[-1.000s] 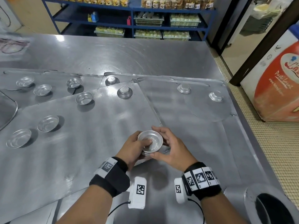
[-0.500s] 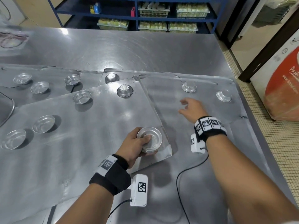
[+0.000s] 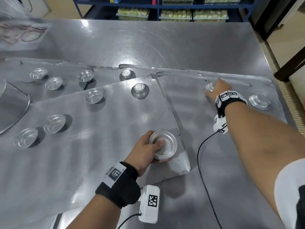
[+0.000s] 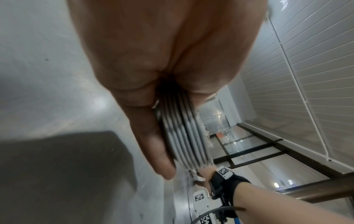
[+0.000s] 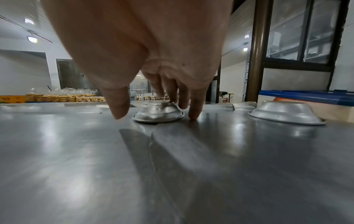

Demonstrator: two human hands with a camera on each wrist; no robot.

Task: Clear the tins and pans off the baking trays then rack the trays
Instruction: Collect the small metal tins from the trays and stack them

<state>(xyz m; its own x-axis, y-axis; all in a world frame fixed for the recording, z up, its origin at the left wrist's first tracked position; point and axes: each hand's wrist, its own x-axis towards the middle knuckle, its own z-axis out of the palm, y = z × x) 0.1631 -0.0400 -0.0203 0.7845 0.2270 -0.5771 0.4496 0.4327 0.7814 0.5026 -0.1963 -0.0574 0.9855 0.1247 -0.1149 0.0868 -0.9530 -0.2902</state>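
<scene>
My left hand [image 3: 159, 152] grips a nested stack of small round tins [image 3: 165, 145] at the near right corner of the middle baking tray [image 3: 115, 129]; the left wrist view shows the stack [image 4: 187, 136] edge-on between thumb and fingers. My right hand [image 3: 217, 87] reaches over the right tray [image 3: 189, 116] to an upside-down tin [image 3: 210, 85]. In the right wrist view its fingers [image 5: 172, 94] touch the top of that tin [image 5: 158, 112], while the thumb [image 5: 118, 106] hangs beside it, apart. A second upside-down tin [image 3: 259, 101] lies further right.
Several loose tins stand on the middle and left trays, such as an upright tin [image 3: 93, 95] and an upside-down tin [image 3: 140, 90]. A large round pan rim [image 3: 23, 113] shows at far left. The table edge [image 3: 280, 96] runs along the right. Blue shelving [image 3: 158, 7] stands behind.
My right hand left the stack and stretched forward and right to the upside-down tin on the right tray. The left hand keeps the stack in the same spot.
</scene>
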